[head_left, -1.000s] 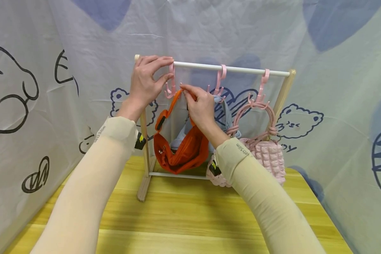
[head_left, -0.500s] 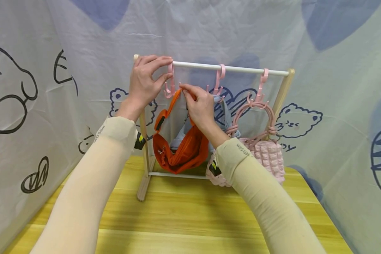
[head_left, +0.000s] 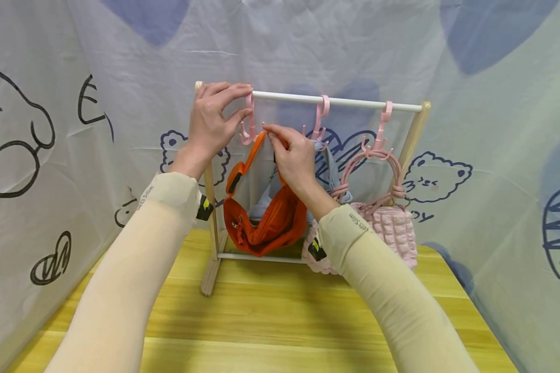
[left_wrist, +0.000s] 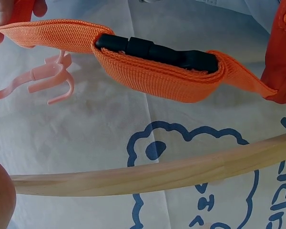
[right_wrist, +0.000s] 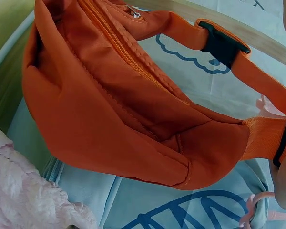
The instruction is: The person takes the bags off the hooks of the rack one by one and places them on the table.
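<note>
Orange waist pack (head_left: 285, 215), strap (head_left: 254, 150) pinched in right hand (head_left: 293, 155); left hand (head_left: 214, 118) grips pink pronged hook (head_left: 252, 123). Risk: loosened pinch might drop the pack.

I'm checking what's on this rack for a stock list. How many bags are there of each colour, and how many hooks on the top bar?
Orange bag: 1
Light blue bag, partly hidden: 1
Pink bag, partly hidden: 1
Pink hooks (left, middle, right): 3
Total: 6
</note>
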`<act>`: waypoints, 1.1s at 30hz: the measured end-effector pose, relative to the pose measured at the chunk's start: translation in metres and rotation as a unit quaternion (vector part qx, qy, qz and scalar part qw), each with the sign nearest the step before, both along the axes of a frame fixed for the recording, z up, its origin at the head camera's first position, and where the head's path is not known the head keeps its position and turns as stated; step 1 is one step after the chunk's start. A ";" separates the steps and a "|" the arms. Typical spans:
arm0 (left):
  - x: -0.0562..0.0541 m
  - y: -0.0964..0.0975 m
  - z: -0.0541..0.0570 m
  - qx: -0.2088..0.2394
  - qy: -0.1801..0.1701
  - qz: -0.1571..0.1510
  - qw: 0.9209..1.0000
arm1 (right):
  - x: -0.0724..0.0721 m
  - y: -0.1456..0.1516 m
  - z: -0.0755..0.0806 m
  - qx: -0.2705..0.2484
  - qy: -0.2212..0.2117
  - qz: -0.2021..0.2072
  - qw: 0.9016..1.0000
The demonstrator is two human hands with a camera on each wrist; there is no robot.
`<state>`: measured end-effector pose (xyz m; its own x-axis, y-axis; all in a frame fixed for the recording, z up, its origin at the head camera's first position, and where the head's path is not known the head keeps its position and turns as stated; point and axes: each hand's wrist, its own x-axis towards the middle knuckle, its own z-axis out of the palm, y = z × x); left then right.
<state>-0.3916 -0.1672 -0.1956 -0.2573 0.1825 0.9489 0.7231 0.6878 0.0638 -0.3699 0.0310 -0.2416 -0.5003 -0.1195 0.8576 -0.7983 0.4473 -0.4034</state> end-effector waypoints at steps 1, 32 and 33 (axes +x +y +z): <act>0.000 0.000 0.000 0.001 -0.002 0.001 1.000 | 0.000 0.000 0.000 -0.001 0.001 0.000 1.000; 0.005 0.000 -0.003 0.003 0.000 -0.032 0.999 | 0.017 0.007 -0.008 -0.051 0.059 0.051 0.996; 0.005 0.000 -0.004 0.001 0.003 -0.036 0.999 | 0.018 0.008 -0.008 -0.053 0.059 0.052 0.996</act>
<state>-0.3863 -0.1676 -0.1993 -0.2382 0.1989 0.9506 0.7711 0.6339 0.0606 -0.3523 0.0389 -0.2500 -0.3853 -0.0719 0.9200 -0.8826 0.3196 -0.3447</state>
